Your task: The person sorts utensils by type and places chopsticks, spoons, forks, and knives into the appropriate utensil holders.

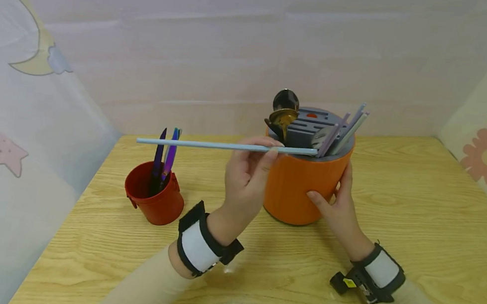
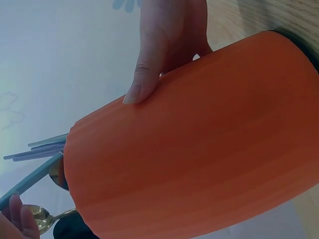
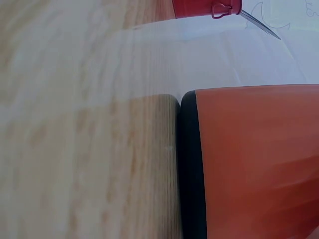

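Head view: a long pale blue chopstick [image 1: 226, 146] is pinched near its middle by the fingertips of the left hand [image 1: 247, 175], and it is held almost level, just in front of the rim of the orange holder [image 1: 300, 183]. One end of it touches the grey slotted top of the holder; the other end reaches out over the small red cup [image 1: 155, 194], which stands well to the left of the holder. The stick is judged to be light, stiff and rather smooth, so a grip near the middle, as now, should keep it balanced. It looks thin, straight and of one colour. The right hand [image 1: 338, 205] is laid against the right wall of the holder with straight fingers, steadying it.
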